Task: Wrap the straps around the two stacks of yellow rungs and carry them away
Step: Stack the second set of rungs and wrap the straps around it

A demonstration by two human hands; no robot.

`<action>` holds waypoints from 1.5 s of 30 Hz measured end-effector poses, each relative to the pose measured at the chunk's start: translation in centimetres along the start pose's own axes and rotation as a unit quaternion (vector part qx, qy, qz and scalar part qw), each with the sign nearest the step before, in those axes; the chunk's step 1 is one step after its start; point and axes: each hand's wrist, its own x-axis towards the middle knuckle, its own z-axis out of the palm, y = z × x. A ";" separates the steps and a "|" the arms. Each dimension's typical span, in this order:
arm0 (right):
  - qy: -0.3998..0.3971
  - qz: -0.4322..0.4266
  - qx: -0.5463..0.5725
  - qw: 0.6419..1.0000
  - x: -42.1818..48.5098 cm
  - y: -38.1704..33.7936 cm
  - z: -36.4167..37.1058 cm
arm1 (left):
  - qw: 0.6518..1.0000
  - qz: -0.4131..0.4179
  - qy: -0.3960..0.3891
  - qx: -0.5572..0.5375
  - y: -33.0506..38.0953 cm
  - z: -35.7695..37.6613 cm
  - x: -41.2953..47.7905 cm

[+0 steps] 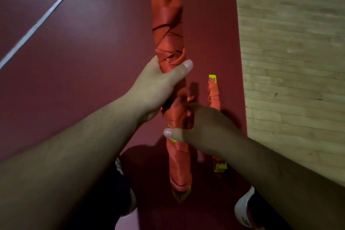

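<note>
Two grips: L hand (155,87) & R hand (205,125) curled round long orange-webbing-wrapped rung stack (168,15), yellow tip showing.

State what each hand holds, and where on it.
Both grip the strap-wrapped bundle: left hand around its middle, right hand just below, nearer the lower end.

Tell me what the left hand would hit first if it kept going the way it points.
The left hand grips the strap-wrapped stack, so that stack stops it at once. Past it the line seems to cross only red floor, above the second stack, though depth is unclear.
</note>
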 end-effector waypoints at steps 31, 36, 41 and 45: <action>0.062 -0.043 0.127 0.989 -1.0 1.5 -1.5 | 0.975 -0.034 -0.165 -0.145 2.5 -0.3 -0.5; 0.085 -0.065 0.196 0.975 -0.9 1.2 -2.4 | 0.969 -0.111 -0.196 -0.099 0.7 -0.3 -1.0; 0.031 -0.059 0.204 0.977 -1.0 0.9 -3.1 | 0.984 -0.088 -0.106 -0.111 0.5 0.9 -1.5; -0.005 -0.026 0.146 0.989 -0.6 1.2 -3.2 | 0.992 -0.081 -0.026 -0.092 0.8 1.2 -1.2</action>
